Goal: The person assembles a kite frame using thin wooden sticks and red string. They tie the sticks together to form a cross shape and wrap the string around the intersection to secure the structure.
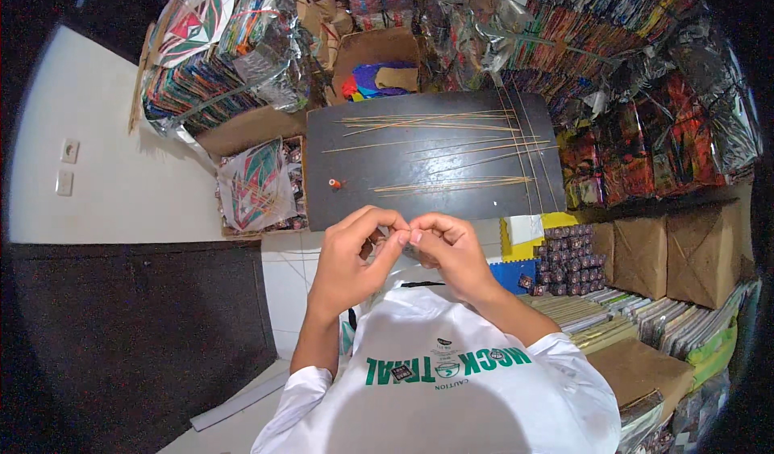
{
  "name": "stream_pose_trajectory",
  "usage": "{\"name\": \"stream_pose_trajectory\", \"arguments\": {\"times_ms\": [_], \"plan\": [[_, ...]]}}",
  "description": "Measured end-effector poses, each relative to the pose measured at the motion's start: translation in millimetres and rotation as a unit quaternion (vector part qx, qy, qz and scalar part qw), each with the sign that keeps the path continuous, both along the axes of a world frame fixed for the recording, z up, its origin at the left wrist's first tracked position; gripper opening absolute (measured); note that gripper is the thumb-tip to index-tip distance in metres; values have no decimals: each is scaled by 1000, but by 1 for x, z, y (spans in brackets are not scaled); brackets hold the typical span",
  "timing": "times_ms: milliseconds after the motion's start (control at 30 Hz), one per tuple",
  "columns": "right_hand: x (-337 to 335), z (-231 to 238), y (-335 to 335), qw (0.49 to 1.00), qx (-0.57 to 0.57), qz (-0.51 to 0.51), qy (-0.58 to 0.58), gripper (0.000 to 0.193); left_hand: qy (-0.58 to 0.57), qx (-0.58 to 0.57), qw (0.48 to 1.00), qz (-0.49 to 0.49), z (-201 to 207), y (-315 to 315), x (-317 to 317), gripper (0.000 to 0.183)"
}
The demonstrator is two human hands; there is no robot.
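My left hand (353, 256) and my right hand (455, 256) meet fingertip to fingertip in front of my chest, near the table's front edge. Both are closed in a pinch. Whatever lies between the fingertips is too small to make out. Beyond them is a dark low table (355, 164) with several thin bamboo sticks (435, 122) spread across it in loose groups. A few longer sticks (524, 152) cross its right side and stick out past the far edge. A small orange thread spool (335, 184) is at the table's left.
On the left, an open box (242, 232) holds a printed kite sheet (258, 184). Tied stacks of colourful sheets (201, 91) rise behind it. Another cardboard box (375, 47) stands beyond the table. Small dark packs (568, 260) and brown parcels (697, 252) are piled at right.
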State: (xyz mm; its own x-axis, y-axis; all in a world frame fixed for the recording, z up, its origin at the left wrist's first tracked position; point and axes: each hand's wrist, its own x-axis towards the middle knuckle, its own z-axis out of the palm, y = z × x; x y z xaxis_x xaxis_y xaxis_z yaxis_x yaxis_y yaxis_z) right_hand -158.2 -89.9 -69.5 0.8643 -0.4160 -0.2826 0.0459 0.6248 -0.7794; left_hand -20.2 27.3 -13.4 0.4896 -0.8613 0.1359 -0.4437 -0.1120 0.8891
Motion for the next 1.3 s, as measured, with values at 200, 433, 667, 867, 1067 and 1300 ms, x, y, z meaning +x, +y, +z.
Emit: {"name": "stream_pose_trajectory", "arguments": {"times_ms": [200, 433, 667, 867, 1067, 1300], "plan": [[-2, 3, -1, 999, 35, -9, -10, 15, -20, -1, 1000, 5, 0, -3, -2, 8], [-4, 2, -5, 998, 52, -34, -1, 12, -35, 0, 999, 11, 1, -10, -6, 10], [-4, -4, -9, 998, 28, -53, 17, 9, -31, -2, 1000, -2, -5, -15, -6, 10], [-7, -7, -19, 998, -40, -10, -39, 7, 37, 16, 999, -33, -4, -16, -1, 10], [-6, -6, -28, 990, -131, 8, -58, 8, 128, -8, 991, -32, -4, -19, -1, 13], [-4, 0, -36, 991, -117, 39, -59, 8, 54, -22, 995, -78, 2, -24, 6, 15]]}}
